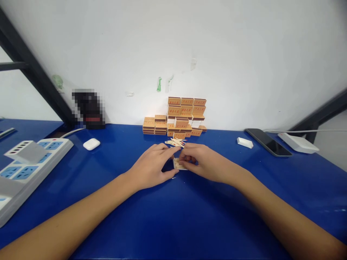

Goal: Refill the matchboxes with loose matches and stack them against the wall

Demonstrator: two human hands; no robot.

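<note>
A small open matchbox tray (174,164) lies on the blue table between my hands, with matchsticks (179,164) inside it. My left hand (154,164) holds the tray's left end, thumb at the near side and index finger reaching over the far side. Over the tray's right part, my right hand (204,160) has its fingers curled and pinched at the matchsticks; the fingertips partly hide what they grip. Just beyond the hands is a loose pile of matchsticks (176,143), some with red heads showing.
Stacked orange matchboxes (187,110) stand against the wall, with a lower stack (154,125) to their left. A power strip (35,169) and a white case (91,144) lie left. On the right are a white tray (244,142), a phone (268,142) and a white device (298,143).
</note>
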